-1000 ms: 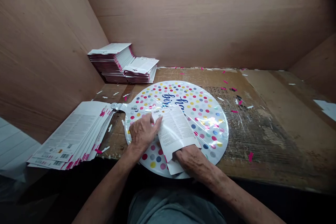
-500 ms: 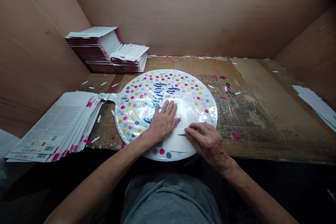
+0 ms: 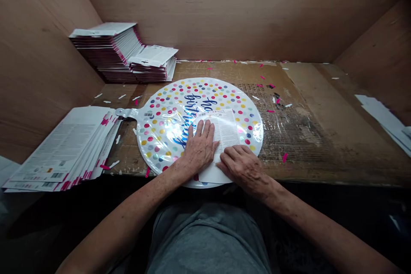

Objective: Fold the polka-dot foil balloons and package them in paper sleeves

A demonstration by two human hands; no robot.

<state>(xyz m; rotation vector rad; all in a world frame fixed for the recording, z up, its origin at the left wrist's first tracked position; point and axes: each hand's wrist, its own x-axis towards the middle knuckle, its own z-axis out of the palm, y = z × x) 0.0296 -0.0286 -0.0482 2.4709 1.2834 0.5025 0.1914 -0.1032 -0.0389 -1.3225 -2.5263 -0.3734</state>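
A round foil balloon (image 3: 162,126) with coloured dots and blue birthday lettering lies flat on the cardboard-covered bench, its tail pointing left. On its near right part rests a white printed card (image 3: 227,130), folded, with a plain white section toward me. My left hand (image 3: 199,147) lies flat on the card's left side, fingers stretched out. My right hand (image 3: 243,165) has its fingers curled together and pressed on the card's right edge at the fold. Its fingertips are partly hidden.
Folded cards stand in a tall stack (image 3: 104,30) and a lower stack (image 3: 156,55) at the back left. Flat printed cards (image 3: 61,141) fan out over the bench's left front edge. White paper strips (image 3: 382,115) lie far right. Pink and white scraps (image 3: 284,157) are scattered about; wooden panels enclose the bench.
My right hand has curled more and moved slightly left along the fold. My left hand stays flat on the card. The whole view has shifted slightly.
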